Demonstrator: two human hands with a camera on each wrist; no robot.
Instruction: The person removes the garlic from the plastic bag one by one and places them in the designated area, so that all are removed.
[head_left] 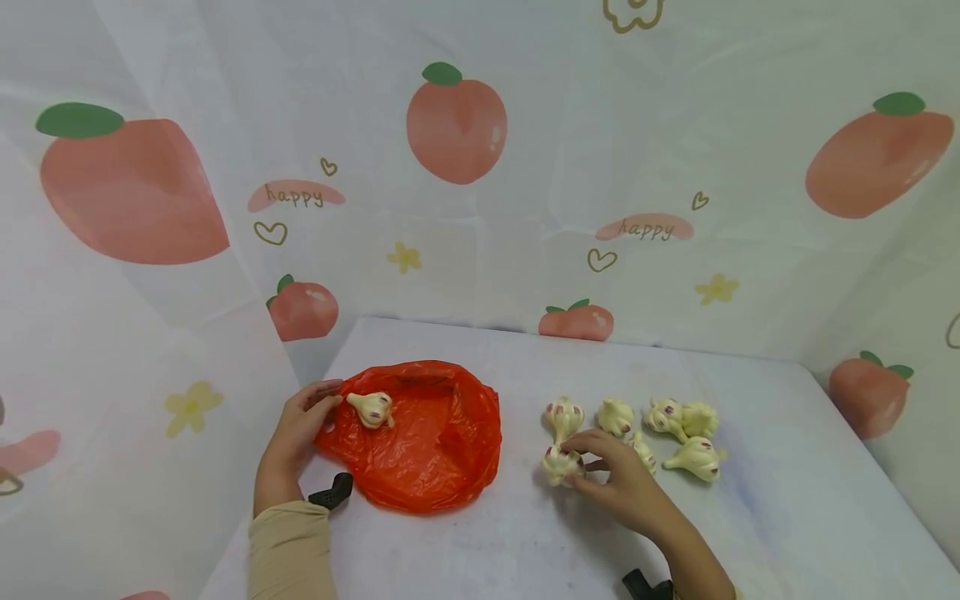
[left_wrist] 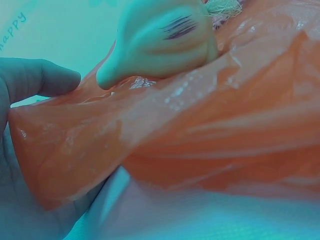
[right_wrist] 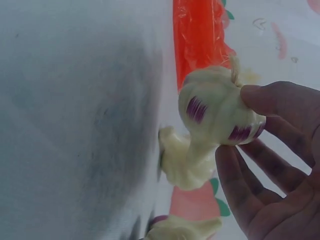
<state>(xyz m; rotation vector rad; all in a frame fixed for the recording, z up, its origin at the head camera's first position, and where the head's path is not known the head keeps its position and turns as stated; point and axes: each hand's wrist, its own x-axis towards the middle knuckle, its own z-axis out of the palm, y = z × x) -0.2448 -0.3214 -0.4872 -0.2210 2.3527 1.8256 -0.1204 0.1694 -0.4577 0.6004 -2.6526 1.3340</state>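
Note:
A red plastic bag lies spread open on the table, with one garlic bulb on its left side. My left hand grips the bag's left edge; in the left wrist view the thumb lies above the plastic and the palm beneath it. My right hand pinches another garlic bulb, purple-streaked, between thumb and fingers. In the right wrist view this bulb appears lifted off the table, its neck pointing down. Several more bulbs lie around the right hand, among them a garlic bulb just behind the held one.
On the right of the white table several garlic bulbs sit in a loose group, including a bulb at the near right. A white cloth printed with peaches hangs behind and along the sides. Black wrist devices show by both forearms.

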